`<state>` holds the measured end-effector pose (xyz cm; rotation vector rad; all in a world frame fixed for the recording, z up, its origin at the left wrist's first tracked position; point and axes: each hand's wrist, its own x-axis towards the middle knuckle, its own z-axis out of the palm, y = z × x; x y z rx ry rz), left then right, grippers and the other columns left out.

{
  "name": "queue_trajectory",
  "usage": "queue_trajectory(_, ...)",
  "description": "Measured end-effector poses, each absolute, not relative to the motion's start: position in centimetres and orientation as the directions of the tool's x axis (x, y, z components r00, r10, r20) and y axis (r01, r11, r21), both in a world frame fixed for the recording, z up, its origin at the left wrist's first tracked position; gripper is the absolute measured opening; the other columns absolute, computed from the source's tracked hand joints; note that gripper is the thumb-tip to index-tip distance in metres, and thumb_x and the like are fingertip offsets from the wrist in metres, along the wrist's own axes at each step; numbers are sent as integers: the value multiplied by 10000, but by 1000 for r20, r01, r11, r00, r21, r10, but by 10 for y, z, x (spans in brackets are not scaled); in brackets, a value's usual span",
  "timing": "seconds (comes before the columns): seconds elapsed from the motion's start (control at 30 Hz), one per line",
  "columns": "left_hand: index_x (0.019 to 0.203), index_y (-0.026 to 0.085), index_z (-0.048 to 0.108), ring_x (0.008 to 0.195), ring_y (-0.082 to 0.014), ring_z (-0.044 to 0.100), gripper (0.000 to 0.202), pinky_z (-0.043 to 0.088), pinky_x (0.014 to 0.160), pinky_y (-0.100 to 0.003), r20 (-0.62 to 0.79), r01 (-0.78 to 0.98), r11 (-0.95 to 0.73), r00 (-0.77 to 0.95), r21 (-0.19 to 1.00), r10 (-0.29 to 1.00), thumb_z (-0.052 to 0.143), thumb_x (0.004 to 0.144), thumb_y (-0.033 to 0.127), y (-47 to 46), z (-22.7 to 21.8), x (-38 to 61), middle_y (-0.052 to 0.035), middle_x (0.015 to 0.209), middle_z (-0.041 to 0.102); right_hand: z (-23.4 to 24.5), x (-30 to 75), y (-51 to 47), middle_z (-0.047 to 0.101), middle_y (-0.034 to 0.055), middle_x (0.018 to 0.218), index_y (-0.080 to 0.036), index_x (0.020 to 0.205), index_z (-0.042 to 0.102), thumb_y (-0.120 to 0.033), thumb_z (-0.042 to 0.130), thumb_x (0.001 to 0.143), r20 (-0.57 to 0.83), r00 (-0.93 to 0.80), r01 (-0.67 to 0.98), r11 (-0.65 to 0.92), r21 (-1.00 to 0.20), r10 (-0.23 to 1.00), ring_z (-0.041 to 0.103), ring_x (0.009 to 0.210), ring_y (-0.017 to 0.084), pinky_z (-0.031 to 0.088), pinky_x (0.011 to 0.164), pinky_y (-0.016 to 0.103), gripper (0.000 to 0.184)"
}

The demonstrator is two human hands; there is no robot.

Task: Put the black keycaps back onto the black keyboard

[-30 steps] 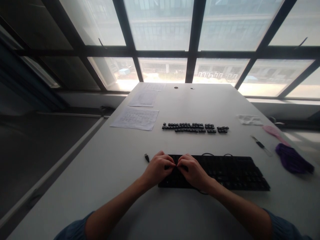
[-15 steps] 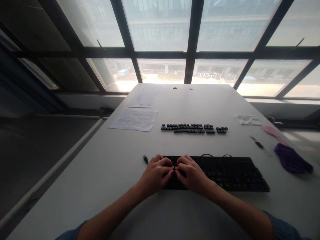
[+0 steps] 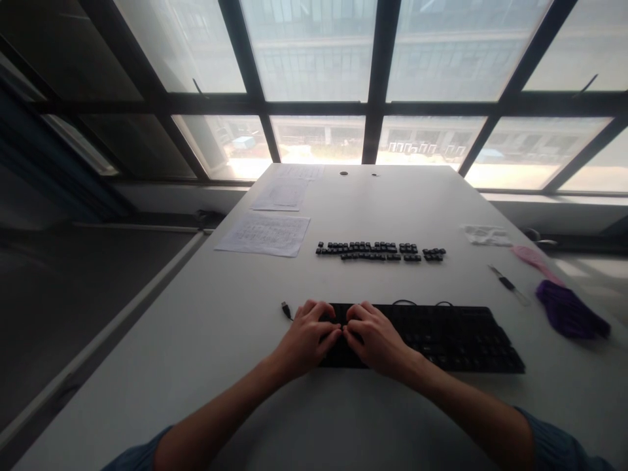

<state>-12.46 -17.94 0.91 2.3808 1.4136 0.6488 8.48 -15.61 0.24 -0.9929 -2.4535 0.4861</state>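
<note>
The computer keyboard [image 3: 456, 337] lies toward the bench's [image 3: 235, 307] near edge; left hand [image 3: 308, 337] and right hand [image 3: 373, 337] curl half-closed over its left end, any grip indiscernible. Keycaps [image 3: 360, 248] beyond stand in rows, presumably preserving order.

One keyboard [image 3: 454, 333], one plug [image 3: 285, 308], many keycaps [image 3: 362, 249] (count unclear).

The person's left hand [image 3: 305, 337] and right hand [image 3: 377, 337] bend over the left part of a black keyboard [image 3: 456, 333], fingertips close together. Beyond it, black keycaps [image 3: 360, 248] lie in rows on the white table [image 3: 220, 366], with papers [image 3: 267, 234] farther left.
</note>
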Motion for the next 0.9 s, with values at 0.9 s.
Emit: queue_trajectory(0.9, 811, 211, 782, 942, -257, 568, 142, 418, 850, -386, 371, 895, -334, 215, 296, 903, 661, 880, 240, -5, -18, -95, -67, 883, 747, -9, 71, 27, 704, 119, 995, -153, 934, 716, -197, 547, 966, 237, -625, 745, 659, -103, 743, 529, 1015, 261, 341, 876, 361, 177)
